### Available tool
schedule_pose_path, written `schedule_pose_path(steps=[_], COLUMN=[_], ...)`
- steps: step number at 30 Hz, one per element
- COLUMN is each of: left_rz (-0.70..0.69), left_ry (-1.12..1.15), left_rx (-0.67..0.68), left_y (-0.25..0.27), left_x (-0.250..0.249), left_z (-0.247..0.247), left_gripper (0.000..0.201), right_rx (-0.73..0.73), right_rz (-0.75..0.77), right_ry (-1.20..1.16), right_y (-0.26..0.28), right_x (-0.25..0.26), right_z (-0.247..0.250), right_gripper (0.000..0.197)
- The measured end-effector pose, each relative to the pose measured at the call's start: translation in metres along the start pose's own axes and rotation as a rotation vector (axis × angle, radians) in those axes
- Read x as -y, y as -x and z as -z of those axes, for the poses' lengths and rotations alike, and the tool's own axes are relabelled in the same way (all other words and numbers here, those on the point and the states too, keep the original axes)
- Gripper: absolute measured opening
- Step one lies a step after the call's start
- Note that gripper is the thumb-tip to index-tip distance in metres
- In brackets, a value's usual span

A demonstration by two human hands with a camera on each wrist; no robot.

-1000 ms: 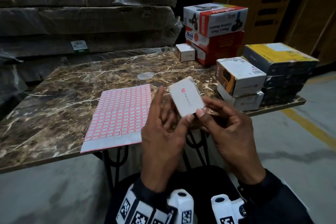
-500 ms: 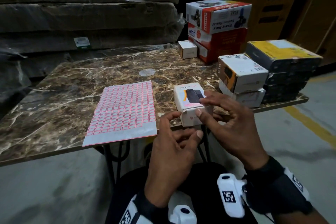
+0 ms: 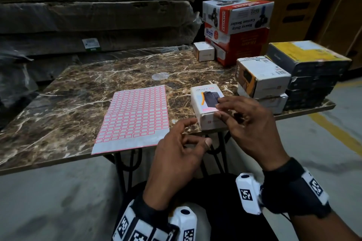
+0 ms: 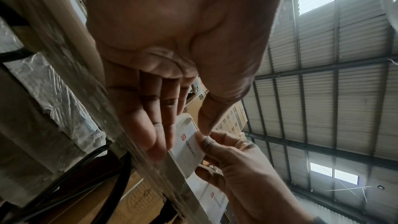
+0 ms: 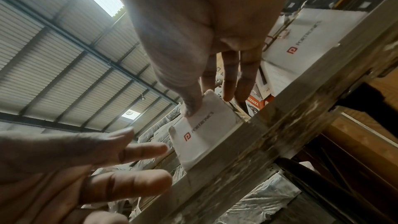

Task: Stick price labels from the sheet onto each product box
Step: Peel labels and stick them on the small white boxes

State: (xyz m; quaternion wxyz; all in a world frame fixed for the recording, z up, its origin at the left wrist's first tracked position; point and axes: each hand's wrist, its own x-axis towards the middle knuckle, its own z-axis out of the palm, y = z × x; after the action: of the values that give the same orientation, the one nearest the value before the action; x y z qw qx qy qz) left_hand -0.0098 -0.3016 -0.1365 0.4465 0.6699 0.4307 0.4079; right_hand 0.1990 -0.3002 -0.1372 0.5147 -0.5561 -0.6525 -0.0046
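A small white product box (image 3: 205,101) with a printed dark item on top stands on the marble table (image 3: 58,103) near its front edge. My right hand (image 3: 218,108) holds it, fingers on the top face and thumb on the front face. In the right wrist view the right hand (image 5: 208,104) pinches the box (image 5: 206,134) at its upper edge. My left hand (image 3: 199,131) hovers with relaxed fingers just left of the box, holding nothing. The pink-gridded label sheet (image 3: 135,115) lies flat to the left. The left wrist view shows the box (image 4: 187,144) beyond straight fingers (image 4: 150,135).
Product boxes are stacked at the table's right: a white and orange box (image 3: 262,76), a yellow-topped dark stack (image 3: 307,56), a red and white stack (image 3: 237,31) and a small white box (image 3: 203,52). Plastic-wrapped flat stacks (image 3: 98,15) rise behind the table.
The white box went from being held up in both hands down onto the table. My left hand let go and drew back; the right hand stays on the box.
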Motion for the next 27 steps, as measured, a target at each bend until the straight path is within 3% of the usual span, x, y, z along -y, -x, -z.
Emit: schedule_pose_path(steps=[8, 12, 15, 17, 20, 23, 27], left_rz=[-0.116, -0.138, -0.131, -0.143, -0.201, -0.292, -0.297], left_ry=[-0.027, -0.083, -0.104, -0.113, -0.246, -0.541, -0.716], left_rx=[-0.247, -0.354, -0.416, -0.448, -0.458, -0.373, -0.351], left_y=[0.028, 0.043, 0.041, 0.037, 0.03, 0.022, 0.016], left_x=[0.01, 0.015, 0.015, 0.014, 0.014, 0.025, 0.041], left_z=[0.067, 0.096, 0.103, 0.104, 0.102, 0.1, 0.097], left_gripper=[0.038, 0.035, 0.035, 0.039, 0.048, 0.066, 0.085], right_rx=[-0.028, 0.042, 0.174, 0.18, 0.04, -0.007, 0.238], right_rz=[0.197, 0.207, 0.201, 0.205, 0.24, 0.093, -0.341], right_ry=[0.113, 0.109, 0.096, 0.114, 0.101, -0.106, -0.368], right_y=[0.008, 0.002, -0.01, -0.017, -0.014, 0.008, 0.035], right_x=[0.016, 0.002, 0.004, 0.011, 0.03, 0.056, 0.068], right_z=[0.0, -0.006, -0.003, -0.001, -0.004, -0.023, -0.066], right_gripper=[0.026, 0.043, 0.052, 0.05, 0.032, 0.014, 0.005])
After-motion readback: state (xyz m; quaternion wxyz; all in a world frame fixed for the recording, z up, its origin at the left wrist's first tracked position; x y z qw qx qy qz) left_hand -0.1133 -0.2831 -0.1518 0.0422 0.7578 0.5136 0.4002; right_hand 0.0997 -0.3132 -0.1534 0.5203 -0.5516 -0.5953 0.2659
